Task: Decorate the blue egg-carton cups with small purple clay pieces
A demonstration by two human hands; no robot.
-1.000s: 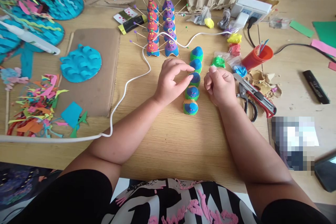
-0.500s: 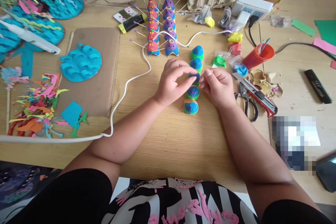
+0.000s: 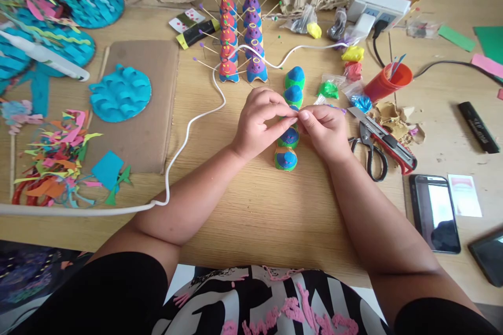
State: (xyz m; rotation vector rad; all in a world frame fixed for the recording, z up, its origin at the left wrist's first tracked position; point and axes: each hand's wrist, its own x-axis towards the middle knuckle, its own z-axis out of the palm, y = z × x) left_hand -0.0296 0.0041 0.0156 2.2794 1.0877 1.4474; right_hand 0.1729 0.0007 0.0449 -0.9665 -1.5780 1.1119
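Note:
Several blue and green domed egg-carton cups (image 3: 285, 158) stand in a column at the middle of the table. Over the centre of this column, my left hand (image 3: 262, 119) and my right hand (image 3: 323, 128) meet at their fingertips. Thumb and index finger of the left are pinched together, and the right is curled with its thumb against the index finger. Whatever lies between the fingertips is too small to make out. A bit of purple clay shows behind the right hand. The two nearest cups carry small face marks; the middle cup is mostly hidden by my fingers.
Red and purple cup figures (image 3: 228, 70) with pins stand behind. A white cable (image 3: 189, 128) crosses the left side. At right lie scissors (image 3: 376, 159), a red cutter (image 3: 393, 144), an orange cup (image 3: 387, 84) and a phone (image 3: 434, 214). Cardboard (image 3: 135, 146) lies left.
The fingertips of my two hands have come together; before, a small gap lay between them. My right hand has shifted slightly left, and more purple clay shows behind it.

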